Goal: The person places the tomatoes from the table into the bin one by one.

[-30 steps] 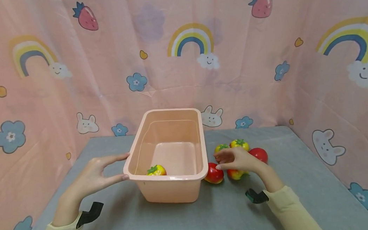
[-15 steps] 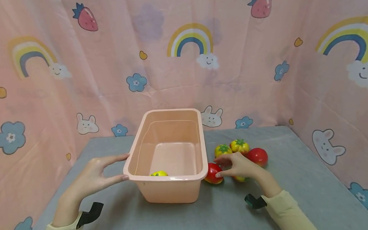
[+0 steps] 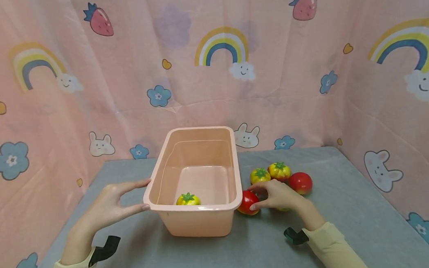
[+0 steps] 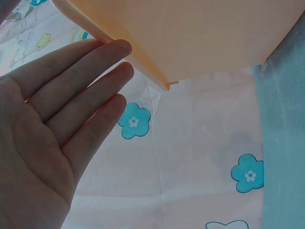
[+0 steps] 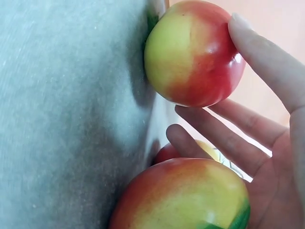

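Note:
A pink plastic bin (image 3: 195, 221) stands on the table, with a yellow fruit with a green star top (image 3: 188, 199) inside near its front wall. The left hand (image 3: 110, 206) touches the bin's left rim with straight fingertips and thumb. Beside the bin's right wall lies a red-and-yellow fruit (image 3: 248, 203), also large in the right wrist view (image 5: 195, 53). The right hand (image 3: 277, 196) has its thumb and fingers curved round this fruit, which rests on the table. Under the right palm is another red-yellow fruit (image 5: 186, 195), mostly hidden in the head view.
Two yellow fruits with green tops (image 3: 260, 175) (image 3: 279, 171) and a red fruit (image 3: 300, 183) lie behind the right hand. A grey cloth (image 3: 258, 254) covers the table, and a pink patterned curtain (image 3: 122, 74) hangs behind and at the sides.
The right hand has moved left and slightly down to the red fruit beside the bin. The yellow fruit in the bin has rolled a little to the right. The left hand keeps its place.

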Tool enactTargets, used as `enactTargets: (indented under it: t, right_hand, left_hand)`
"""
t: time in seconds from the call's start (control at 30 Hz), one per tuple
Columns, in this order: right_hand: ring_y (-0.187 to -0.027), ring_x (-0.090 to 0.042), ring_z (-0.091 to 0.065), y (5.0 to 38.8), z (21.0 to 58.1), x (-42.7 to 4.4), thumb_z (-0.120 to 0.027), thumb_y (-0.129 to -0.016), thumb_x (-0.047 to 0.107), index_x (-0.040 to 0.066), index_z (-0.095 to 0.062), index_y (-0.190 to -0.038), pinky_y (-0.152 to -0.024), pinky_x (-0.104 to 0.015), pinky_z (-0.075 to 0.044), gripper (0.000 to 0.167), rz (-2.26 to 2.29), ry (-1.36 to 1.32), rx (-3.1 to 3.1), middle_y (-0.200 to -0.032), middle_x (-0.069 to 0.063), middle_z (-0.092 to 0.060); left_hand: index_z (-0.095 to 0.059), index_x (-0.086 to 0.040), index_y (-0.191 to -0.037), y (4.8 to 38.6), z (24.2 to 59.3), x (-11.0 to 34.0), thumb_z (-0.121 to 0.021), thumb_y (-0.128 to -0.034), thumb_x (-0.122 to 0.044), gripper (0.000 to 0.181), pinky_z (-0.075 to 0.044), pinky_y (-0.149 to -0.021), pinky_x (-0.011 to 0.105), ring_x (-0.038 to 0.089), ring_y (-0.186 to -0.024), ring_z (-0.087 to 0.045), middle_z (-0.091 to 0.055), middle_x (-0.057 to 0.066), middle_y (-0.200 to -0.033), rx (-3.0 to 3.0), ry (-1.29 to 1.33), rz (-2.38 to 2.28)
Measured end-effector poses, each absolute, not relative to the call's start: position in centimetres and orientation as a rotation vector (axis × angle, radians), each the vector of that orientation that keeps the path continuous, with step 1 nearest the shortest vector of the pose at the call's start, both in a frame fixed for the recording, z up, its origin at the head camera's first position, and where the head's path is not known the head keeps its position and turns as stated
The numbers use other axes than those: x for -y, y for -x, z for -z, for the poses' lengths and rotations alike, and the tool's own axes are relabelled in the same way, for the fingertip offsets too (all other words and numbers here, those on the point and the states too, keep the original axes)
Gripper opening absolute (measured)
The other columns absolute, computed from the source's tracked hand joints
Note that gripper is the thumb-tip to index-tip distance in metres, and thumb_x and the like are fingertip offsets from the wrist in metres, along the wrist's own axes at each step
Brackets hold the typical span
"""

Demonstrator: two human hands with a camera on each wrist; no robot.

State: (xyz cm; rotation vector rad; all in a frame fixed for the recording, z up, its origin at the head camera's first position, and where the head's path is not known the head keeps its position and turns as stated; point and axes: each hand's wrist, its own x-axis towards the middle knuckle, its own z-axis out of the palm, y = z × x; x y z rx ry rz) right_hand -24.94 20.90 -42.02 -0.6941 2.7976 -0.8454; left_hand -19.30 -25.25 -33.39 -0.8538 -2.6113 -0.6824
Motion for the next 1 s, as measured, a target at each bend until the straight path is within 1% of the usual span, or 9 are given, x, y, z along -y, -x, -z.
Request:
enactTargets:
  t: [0.07, 0.2, 0.7, 1.0]
  right_hand:
    - [-0.103, -0.017, -0.063, 24.92, 41.99, -20.81, -0.079, -0.070, 0.051, 0.022, -0.063, -0.120, -0.084, -0.038, -0.055, 0.060, 0.834, 0.680, -2.798, -0.115, 0.004, -0.067]
    - [-0.102, -0.017, -0.063, 24.95, 42.01, -20.76, -0.079, -0.070, 0.051, 0.022, -0.063, -0.120, -0.082, -0.037, -0.056, 0.060, 0.828, 0.677, -2.794, -0.114, 0.004, -0.067]
    - [-0.101, -0.020, -0.065, 25.31, 41.93, -20.70, -0.080, -0.070, 0.048, 0.020, -0.063, -0.120, -0.080, -0.039, -0.057, 0.061, 0.849, 0.683, -2.748, -0.112, 0.000, -0.068]
    - [-0.099, -0.020, -0.064, 25.57, 41.79, -21.13, -0.080, -0.070, 0.046, 0.017, -0.062, -0.121, -0.079, -0.037, -0.057, 0.061, 0.900, 0.694, -2.713, -0.112, -0.002, -0.067]
  left_hand:
    - [-0.064, -0.023, -0.125, 19.30, 33.36, 25.25, -0.079, -0.0746, -0.039, 0.055, -0.053, -0.087, 0.040, 0.012, -0.109, -0.063, -0.065, -0.011, -0.121, 2.614, 0.852, 0.681]
    - [-0.063, -0.024, -0.126, 19.31, 33.31, 25.23, -0.079, -0.0749, -0.041, 0.055, -0.052, -0.088, 0.041, 0.012, -0.110, -0.063, -0.064, -0.012, -0.121, 2.628, 0.845, 0.686]
    - [-0.063, -0.022, -0.126, 19.36, 33.26, 25.18, -0.079, -0.0748, -0.042, 0.057, -0.053, -0.088, 0.043, 0.015, -0.111, -0.063, -0.064, -0.010, -0.122, 2.635, 0.856, 0.702]
    - [-0.064, -0.023, -0.125, 19.14, 33.08, 25.15, -0.078, -0.0749, -0.041, 0.055, -0.052, -0.088, 0.041, 0.013, -0.110, -0.063, -0.065, -0.011, -0.121, 2.640, 0.835, 0.690]
